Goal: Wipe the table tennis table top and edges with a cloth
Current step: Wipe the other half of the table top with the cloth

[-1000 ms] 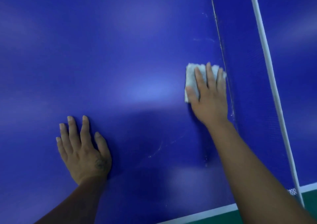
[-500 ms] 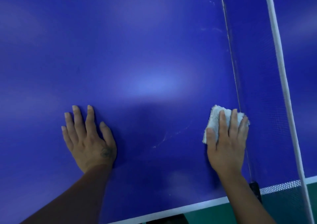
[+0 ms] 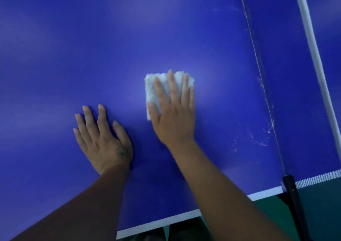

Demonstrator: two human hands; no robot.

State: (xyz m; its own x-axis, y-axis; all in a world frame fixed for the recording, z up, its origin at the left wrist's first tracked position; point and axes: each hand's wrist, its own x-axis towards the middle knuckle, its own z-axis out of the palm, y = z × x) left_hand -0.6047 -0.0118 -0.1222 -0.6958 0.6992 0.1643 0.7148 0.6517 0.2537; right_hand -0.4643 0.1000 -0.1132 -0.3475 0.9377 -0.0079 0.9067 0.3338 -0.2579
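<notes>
The blue table tennis table top (image 3: 92, 46) fills the head view, with a white line along its near edge (image 3: 158, 222). A folded white cloth (image 3: 151, 94) lies flat on the table near the middle. My right hand (image 3: 173, 115) presses on it with straight, spread fingers, and the cloth shows past the fingertips and to the left of the hand. Palm down on the bare table, my left hand (image 3: 103, 139) lies just left of the cloth with its fingers straight.
The net (image 3: 287, 74) runs up the right side, its white top band (image 3: 311, 43) tilted. White smears (image 3: 265, 130) mark the table beside the net's base. A black net post (image 3: 293, 200) clamps the near edge. Green floor (image 3: 321, 213) shows beyond that edge.
My right hand has slid the cloth left and away from the net, toward the middle of the table. My left hand has stayed planted flat.
</notes>
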